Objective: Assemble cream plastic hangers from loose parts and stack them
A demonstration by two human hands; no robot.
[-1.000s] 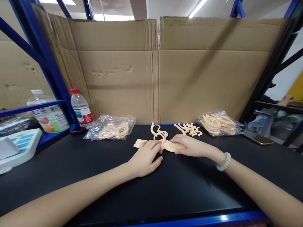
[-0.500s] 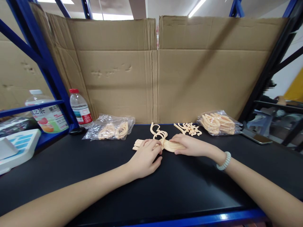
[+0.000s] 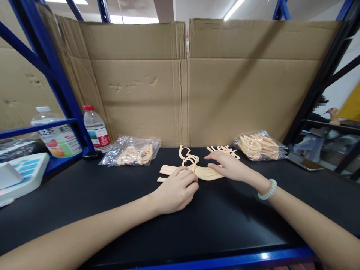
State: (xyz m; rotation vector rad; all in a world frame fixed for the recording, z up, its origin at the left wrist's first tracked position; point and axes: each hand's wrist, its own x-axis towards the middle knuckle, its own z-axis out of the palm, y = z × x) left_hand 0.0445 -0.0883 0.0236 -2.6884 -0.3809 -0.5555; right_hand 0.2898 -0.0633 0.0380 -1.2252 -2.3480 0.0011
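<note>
At frame centre, a left hand [image 3: 176, 189] rests with fingers curled over a fanned stack of cream plastic hangers [image 3: 194, 170] on a black shelf top [image 3: 112, 210], while the right hand [image 3: 229, 166], fingers flat and spread, presses their right end. Open surface runs down to the blue front edge [image 3: 225, 259]. Cardboard [image 3: 185, 86] walls the back. Bagged hangers [image 3: 132, 152] lie centre-left, another bag [image 3: 260, 146] at right, a water bottle [image 3: 95, 129] at left.
</note>
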